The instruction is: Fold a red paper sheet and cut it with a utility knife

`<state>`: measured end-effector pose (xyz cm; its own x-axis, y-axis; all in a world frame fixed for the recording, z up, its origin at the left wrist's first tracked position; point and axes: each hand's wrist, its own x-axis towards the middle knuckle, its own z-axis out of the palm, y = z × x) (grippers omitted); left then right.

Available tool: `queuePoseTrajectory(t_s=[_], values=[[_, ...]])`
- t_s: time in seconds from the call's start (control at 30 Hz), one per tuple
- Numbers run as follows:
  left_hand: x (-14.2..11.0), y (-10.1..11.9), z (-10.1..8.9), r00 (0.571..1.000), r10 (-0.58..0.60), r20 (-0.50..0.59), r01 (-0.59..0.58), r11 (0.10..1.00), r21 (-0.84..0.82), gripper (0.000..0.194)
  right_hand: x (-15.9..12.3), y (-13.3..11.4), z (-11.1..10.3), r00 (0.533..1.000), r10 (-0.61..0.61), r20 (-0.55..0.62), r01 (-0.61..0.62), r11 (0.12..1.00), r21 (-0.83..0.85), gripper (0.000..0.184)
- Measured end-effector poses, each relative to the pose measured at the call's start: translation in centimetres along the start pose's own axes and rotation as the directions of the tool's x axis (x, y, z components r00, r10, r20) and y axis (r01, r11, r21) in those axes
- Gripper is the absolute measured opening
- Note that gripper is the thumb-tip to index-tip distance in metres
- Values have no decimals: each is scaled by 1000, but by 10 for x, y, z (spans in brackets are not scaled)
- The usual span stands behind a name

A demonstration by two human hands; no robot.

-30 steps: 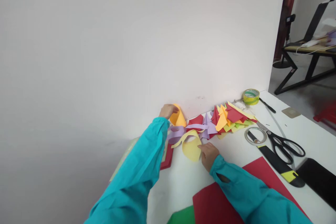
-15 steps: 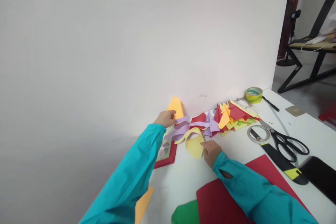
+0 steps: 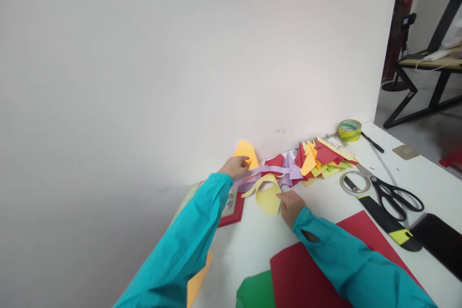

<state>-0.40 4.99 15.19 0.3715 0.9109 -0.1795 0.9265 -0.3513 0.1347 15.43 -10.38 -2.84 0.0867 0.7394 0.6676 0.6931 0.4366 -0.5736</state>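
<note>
My left hand [image 3: 236, 166] has its fingers closed at the lower edge of an orange paper piece [image 3: 246, 151], which leans near the wall. Purple paper strips [image 3: 267, 170] run beside that hand. My right hand [image 3: 291, 206] pinches the right edge of a pale yellow paper piece [image 3: 267, 202] that has a hole and a long thin tail. Behind it, red paper [image 3: 275, 161] lies by the wall. A card-like picture sheet on a red base [image 3: 238, 211] is partly covered by my left sleeve.
Several folded colored papers [image 3: 323, 156] are heaped along the wall. To the right lie yellow tape [image 3: 349, 131], a clear tape roll [image 3: 355, 183], black-handled scissors [image 3: 395, 197], a utility knife [image 3: 382, 219], a pen [image 3: 372, 142] and a black phone-like slab [image 3: 438, 240]. Red sheets [image 3: 303, 274] and green paper [image 3: 254, 291] lie in front.
My left hand and the orange piece first moved apart from their earlier spot, then shifted slightly right and down. My right hand stays at the yellow piece. The view has turned slightly.
</note>
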Motion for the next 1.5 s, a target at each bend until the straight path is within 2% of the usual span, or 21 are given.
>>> queuePoseTrajectory(t_s=[0.3, 0.43, 0.57, 0.73, 0.83, 0.93, 1.03, 1.13, 1.2, 1.27, 1.33, 1.37, 1.43, 1.5], values=[[-6, -1, 1, 990, 90, -105, -87, 996, 36, 32, 1, 1, -1, 997, -36, -74, 39, 999, 34, 38], [-8, 0, 0, 982, 115, -150, -117, 993, -4, 33, 3, -2, -5, 989, -57, -137, 66, 996, 63, 37], [-25, 4, 6, 961, 115, -252, -152, 979, -133, 33, 6, -8, -14, 972, -89, -217, 115, 987, 112, 35], [-68, 8, 36, 957, 30, -289, -156, 891, -425, 31, 16, -21, -31, 942, -108, -317, 183, 959, 218, 32], [-89, 8, 52, 981, 7, -196, -134, 752, -645, 30, 27, -29, -46, 932, -135, -338, 238, 928, 286, 31], [-98, 10, 57, 996, 34, -88, -92, 549, -831, 35, 42, -39, -65, 930, -176, -322, 288, 895, 341, 29], [-103, 14, 58, 996, 87, 16, -13, 322, -947, 45, 54, -52, -83, 934, -233, -271, 329, 857, 396, 28], [-111, 20, 62, 984, 155, 85, 69, 107, -992, 48, 60, -61, -97, 946, -195, -258, 296, 846, 443, 27], [-117, 25, 68, 985, 158, 70, 77, -39, -996, 44, 61, -62, -102, 955, -113, -275, 234, 855, 464, 30], [-123, 32, 74, 992, 122, 22, 46, -191, -980, 38, 61, -58, -101, 958, 54, -281, 105, 849, 519, 33], [-126, 43, 79, 997, 65, -35, -12, -335, -942, 34, 62, -52, -98, 932, 269, -242, -72, 793, 604, 35], [-126, 50, 81, 997, 33, -68, -49, -398, -916, 33, 63, -49, -95, 918, 334, -213, -133, 766, 629, 35], [-123, 69, 83, 991, -25, -132, -126, -504, -855, 37, 64, -44, -90, 911, 386, -147, -204, 731, 652, 35], [-119, 91, 82, 978, -75, -195, -201, -584, -786, 41, 65, -43, -87, 932, 350, -92, -212, 734, 645, 35]])
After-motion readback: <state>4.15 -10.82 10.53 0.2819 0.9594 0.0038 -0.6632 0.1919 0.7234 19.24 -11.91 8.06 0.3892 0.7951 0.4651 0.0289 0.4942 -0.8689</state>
